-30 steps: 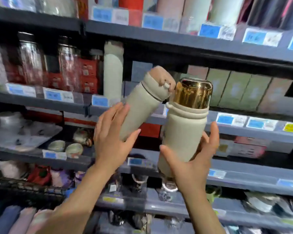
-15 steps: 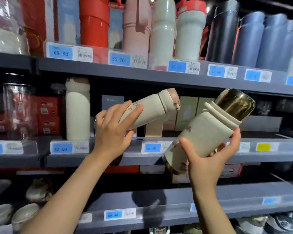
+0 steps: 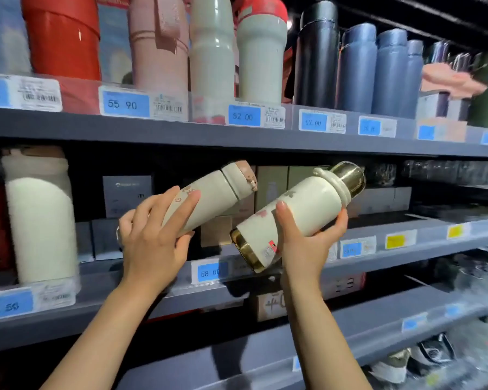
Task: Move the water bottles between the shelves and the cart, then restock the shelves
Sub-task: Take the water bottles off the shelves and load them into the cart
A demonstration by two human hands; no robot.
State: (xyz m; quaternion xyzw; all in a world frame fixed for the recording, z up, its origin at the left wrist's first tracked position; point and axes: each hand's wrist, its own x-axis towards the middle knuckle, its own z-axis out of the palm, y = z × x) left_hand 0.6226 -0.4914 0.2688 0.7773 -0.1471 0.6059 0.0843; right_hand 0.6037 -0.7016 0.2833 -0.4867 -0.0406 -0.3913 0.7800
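My left hand [image 3: 152, 240] grips a slim cream bottle with a tan lid [image 3: 214, 192], tilted with its lid up to the right, in front of the middle shelf [image 3: 406, 249]. In my right hand [image 3: 304, 243] is a wider cream bottle with a gold cap and gold base [image 3: 302, 212], also tilted to the right, its base hanging over the shelf's front edge. Both bottles are held in the air and are apart from each other. A tall cream bottle [image 3: 40, 218] stands on the same shelf at the left.
The upper shelf [image 3: 181, 133] carries red, pink, cream, black and blue bottles behind price tags. Boxes [image 3: 127, 195] line the back of the middle shelf behind my hands. Lower shelves [image 3: 378, 327] hold wrapped goods at the right.
The view has tipped up and closer to the shelves. Both hands have carried their bottles up toward the middle shelf, and the bottles have gone from near upright to strongly tilted rightward.
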